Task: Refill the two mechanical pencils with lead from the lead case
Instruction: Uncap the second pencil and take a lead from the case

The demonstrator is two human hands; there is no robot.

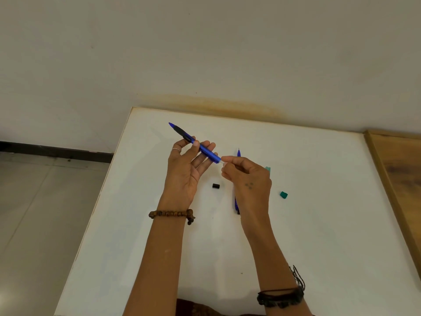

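- A white tabletop is carrying the work, with two bare hands raised above its middle.
- The left hand is cradling one blue mechanical pencil, its grip clamped on the barrel with the tip slanting up and away; the right hand is pinching at that pencil's rear end, fingertips together on something too small to identify.
- A second blue pencil is lying on the tabletop, largely hidden beneath the right hand.
- A teal lead case is peeking out just beyond the right hand; its teal cap is sitting apart to the right.
- A small black pencil cap is resting between the hands.
- Risk, judged: thin lead could be snapping if fed at an angle into the rear opening, and the loose caps could be getting knocked off the tabletop.
- Count: two pencils, two hands, one case, two loose caps.
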